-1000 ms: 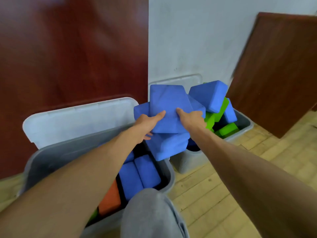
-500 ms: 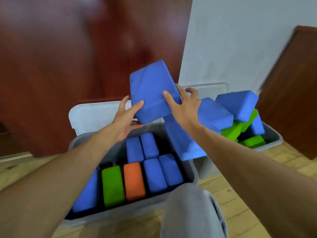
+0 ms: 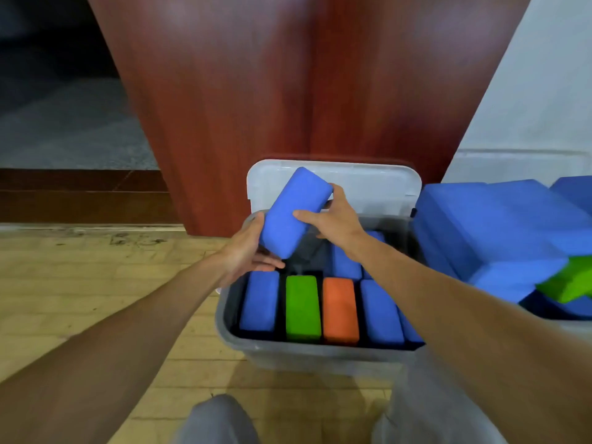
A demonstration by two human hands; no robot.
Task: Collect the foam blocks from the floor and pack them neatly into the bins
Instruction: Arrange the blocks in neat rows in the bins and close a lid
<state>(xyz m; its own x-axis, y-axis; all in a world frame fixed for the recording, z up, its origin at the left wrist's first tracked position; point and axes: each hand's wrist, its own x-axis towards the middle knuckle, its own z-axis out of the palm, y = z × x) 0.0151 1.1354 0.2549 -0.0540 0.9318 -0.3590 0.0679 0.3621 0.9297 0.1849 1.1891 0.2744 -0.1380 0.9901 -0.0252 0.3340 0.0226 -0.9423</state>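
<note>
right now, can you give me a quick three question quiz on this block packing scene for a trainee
1. True or false: the bin has no blocks in it yet.
2. Pick one: in the bin's front row, what lies just to the right of the green block? A) an orange block B) a yellow block C) a red ball
3. Short answer: what do the left hand and the right hand hold together above the bin?

Key: 1 false, a row of blocks already fills the front. 2 A. 3 a blue block, held tilted.
</note>
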